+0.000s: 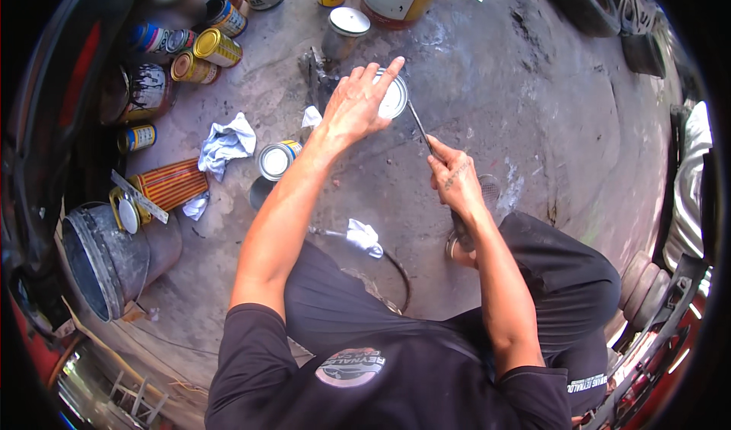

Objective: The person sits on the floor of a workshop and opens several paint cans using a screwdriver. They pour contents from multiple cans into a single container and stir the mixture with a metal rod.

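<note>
My left hand (354,106) rests over a round metal paint can (393,99), its fingers spread around the lid and rim to grip it. In my right hand (458,183) is a long thin dark tool (419,126) that looks like a screwdriver. Its tip meets the can's right rim. A dark piece showing below that hand may be its handle; the part inside my fingers is hidden. Just beyond the gripped can stands another can with a pale lid (349,22). Nearer me, left of my left forearm, is a small can (277,160) with a silvery lid.
Several cans (218,46) crowd the far left, and a large tub (392,4) stands at the back. A crumpled white cloth (227,144), a striped box (173,184) and a grey bucket (93,259) lie leftward. A hose (401,270) curves before my legs; tyres (582,4) sit far right.
</note>
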{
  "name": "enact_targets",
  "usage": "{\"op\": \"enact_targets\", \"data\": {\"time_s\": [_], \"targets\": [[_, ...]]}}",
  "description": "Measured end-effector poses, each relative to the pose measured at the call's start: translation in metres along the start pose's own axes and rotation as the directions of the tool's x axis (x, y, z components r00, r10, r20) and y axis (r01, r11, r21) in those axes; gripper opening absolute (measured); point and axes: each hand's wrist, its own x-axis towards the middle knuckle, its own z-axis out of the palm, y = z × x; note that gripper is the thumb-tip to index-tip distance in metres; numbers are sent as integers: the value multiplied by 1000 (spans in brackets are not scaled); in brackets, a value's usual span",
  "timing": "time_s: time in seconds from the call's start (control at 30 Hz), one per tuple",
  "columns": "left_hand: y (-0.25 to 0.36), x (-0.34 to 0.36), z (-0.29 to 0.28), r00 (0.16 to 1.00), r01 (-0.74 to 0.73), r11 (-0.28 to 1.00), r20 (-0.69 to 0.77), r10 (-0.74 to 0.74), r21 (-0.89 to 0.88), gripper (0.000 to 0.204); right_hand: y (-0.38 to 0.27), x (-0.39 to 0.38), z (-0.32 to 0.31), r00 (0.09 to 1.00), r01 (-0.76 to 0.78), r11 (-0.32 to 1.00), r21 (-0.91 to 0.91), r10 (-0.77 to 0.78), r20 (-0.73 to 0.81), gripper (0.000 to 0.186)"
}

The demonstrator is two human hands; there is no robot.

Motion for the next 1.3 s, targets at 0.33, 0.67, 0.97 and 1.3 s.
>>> {"op": "enact_targets", "data": {"time_s": [0.33,0.67,0.97,1.3], "targets": [[7,-1,-1,998,-7,999,61,5,45,118,38,21,-7,991,126,975,-181,-131,-14,58],[20,2,8,996,91,995,-5,-91,44,111,55,36,-10,986,164,985,-59,-165,-18,52],[22,4,4,996,91,995,13,-92,30,105,56,68,-42,959,282,929,-241,-280,42,68],[-3,0,13,998,-57,996,-11,57,-73,116,39,58,-57,980,75,995,-70,-60,189,51]]}}
